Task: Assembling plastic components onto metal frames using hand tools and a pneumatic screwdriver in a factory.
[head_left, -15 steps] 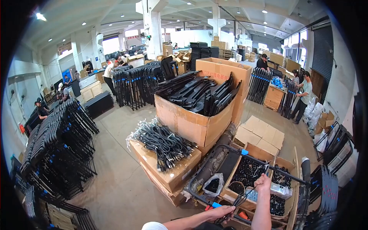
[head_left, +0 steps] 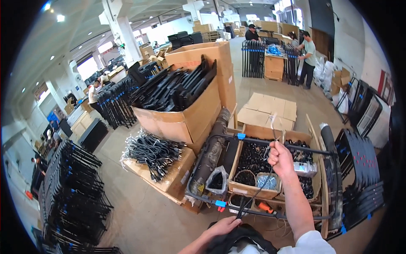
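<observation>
Far left, stacks of black folded metal frames (head_left: 72, 199) stood on the concrete floor (head_left: 144, 220). Next right, a low cardboard box (head_left: 169, 180) carried a heap of black cables (head_left: 154, 152). Behind it a big cardboard box (head_left: 186, 118) was piled with long black parts (head_left: 173, 91).

Left hand (head_left: 222, 226) sat low near the bottom edge, fingers closed around the lower end of a thin black strap (head_left: 253, 194), just above a dark bundle (head_left: 241, 239) at the person's body. The strap ran up and right, taut, to the right hand (head_left: 280, 158). Right hand was raised in a fist, fingers closed on the strap's upper end, a pale loose end (head_left: 275, 127) sticking up above the knuckles.

Both hands were over a black tubular cart frame (head_left: 220, 146) with blue clips (head_left: 241, 136). Inside the frame, an open cardboard box (head_left: 253, 173) held small black parts, and a clear bag (head_left: 218, 180) of black pieces sat just left of it. An orange-handled tool (head_left: 266, 207) lay near the frame's front bar.

Flattened cardboard sheets (head_left: 270, 110) lay on the floor behind the cart. Far right, more black frames (head_left: 359, 169) leaned stacked. In the background a person in a light green shirt (head_left: 308, 53) stood by a rack of frames.
</observation>
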The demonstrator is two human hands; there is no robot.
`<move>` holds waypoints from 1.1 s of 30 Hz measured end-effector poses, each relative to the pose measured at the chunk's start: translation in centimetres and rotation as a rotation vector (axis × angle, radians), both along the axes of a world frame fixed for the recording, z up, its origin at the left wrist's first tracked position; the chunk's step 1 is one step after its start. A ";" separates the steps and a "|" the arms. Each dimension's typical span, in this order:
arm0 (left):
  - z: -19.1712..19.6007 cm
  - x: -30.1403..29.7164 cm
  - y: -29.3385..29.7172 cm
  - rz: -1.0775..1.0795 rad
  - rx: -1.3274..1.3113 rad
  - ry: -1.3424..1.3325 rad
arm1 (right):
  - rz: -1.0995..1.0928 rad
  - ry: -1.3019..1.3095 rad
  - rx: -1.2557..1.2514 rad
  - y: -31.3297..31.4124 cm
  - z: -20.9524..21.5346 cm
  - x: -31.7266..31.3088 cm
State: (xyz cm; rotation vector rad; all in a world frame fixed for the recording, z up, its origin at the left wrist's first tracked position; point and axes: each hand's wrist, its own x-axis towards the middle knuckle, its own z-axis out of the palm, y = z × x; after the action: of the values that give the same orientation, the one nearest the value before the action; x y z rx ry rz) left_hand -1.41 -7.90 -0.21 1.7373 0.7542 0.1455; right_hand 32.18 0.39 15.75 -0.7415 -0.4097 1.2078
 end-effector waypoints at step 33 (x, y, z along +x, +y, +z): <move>17.8 6.0 7.7 0.603 -0.156 -0.886 | 0.264 -1.049 0.081 -9.4 -4.3 -8.7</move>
State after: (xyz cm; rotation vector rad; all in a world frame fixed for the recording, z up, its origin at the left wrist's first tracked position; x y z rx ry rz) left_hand 4.60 -0.21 17.58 1.0705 0.5614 1.1485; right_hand 23.48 -9.03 11.41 -1.2478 -1.4434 0.9462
